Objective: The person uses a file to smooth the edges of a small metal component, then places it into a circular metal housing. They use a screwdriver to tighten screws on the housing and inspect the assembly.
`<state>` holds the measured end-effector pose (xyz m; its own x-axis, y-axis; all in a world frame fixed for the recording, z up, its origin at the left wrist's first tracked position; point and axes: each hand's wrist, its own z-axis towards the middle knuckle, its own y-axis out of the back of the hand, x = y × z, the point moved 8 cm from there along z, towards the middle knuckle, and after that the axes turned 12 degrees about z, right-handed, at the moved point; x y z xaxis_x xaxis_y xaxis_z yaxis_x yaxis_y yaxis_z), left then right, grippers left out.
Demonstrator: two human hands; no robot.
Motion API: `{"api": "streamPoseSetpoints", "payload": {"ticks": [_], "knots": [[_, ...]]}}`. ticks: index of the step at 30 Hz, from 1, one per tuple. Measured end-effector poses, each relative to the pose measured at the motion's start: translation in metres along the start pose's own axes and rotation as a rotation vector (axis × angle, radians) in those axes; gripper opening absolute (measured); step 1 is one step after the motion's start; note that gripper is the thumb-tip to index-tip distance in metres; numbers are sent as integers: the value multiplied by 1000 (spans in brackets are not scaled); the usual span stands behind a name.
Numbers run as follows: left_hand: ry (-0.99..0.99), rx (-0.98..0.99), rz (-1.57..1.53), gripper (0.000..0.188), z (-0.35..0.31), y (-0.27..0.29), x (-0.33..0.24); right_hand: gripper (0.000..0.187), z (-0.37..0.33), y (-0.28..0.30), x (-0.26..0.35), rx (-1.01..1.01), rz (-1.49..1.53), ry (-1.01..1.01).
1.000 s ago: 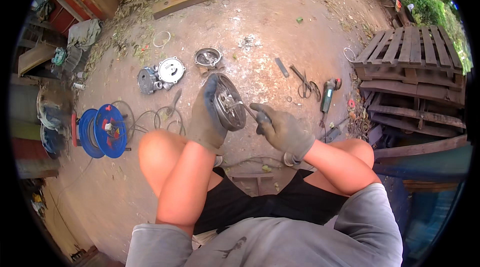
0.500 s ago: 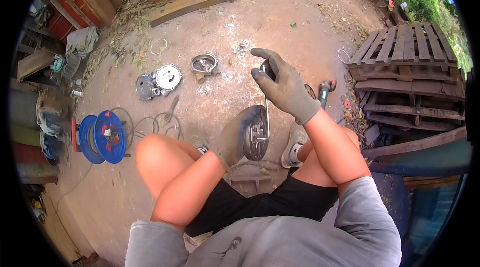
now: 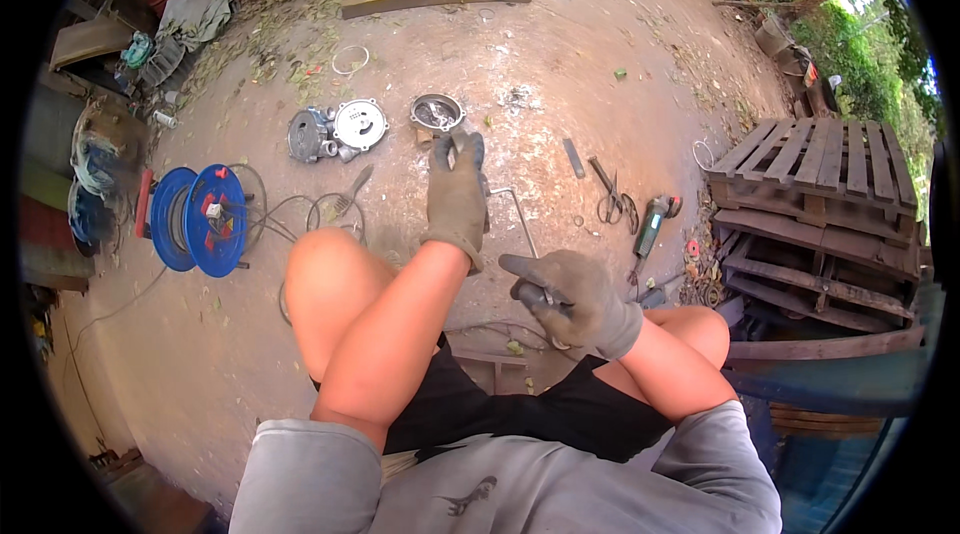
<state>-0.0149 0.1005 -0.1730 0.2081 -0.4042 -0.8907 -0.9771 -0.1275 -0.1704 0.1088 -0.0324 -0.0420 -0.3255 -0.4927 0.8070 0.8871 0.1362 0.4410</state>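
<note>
My left hand (image 3: 458, 196), in a grey-brown work glove, is raised over the ground in front of my left knee. Its fingers are closed around a round dark metal part (image 3: 486, 198), seen nearly edge-on and mostly hidden by the glove. A thin L-shaped metal wrench (image 3: 524, 222) has its bent end at that part. My gloved right hand (image 3: 578, 300), lower and further right, has its fingers curled at the long end of the wrench, with the index finger stretched out. Whatever lies inside the right palm is hidden.
Metal housings (image 3: 361, 124) and an open round housing (image 3: 437, 112) lie ahead on the dirt. At left stands a blue cable reel (image 3: 218, 221). Scissors (image 3: 612, 200), a flat strip (image 3: 573, 158) and an angle grinder (image 3: 652, 229) lie right, before stacked pallets (image 3: 815, 164).
My left hand has moved up and forward, turning the round part's face away from view. My right hand has come down and nearer, swinging the wrench's long end toward me.
</note>
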Motion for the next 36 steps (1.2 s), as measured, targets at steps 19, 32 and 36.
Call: {"api": "streamPoseSetpoints", "payload": {"ticks": [19, 32, 36], "knots": [[98, 26, -461, 42, 8, 7, -14, 46, -21, 3, -71, -152, 129, -465], [290, 657, -112, 35, -82, -61, 62, 32, 59, 86, -110, -169, -41, -538], [318, 491, -343, 34, -83, -47, -5, 33, 9, 68, -156, -261, 149, -655]]}}
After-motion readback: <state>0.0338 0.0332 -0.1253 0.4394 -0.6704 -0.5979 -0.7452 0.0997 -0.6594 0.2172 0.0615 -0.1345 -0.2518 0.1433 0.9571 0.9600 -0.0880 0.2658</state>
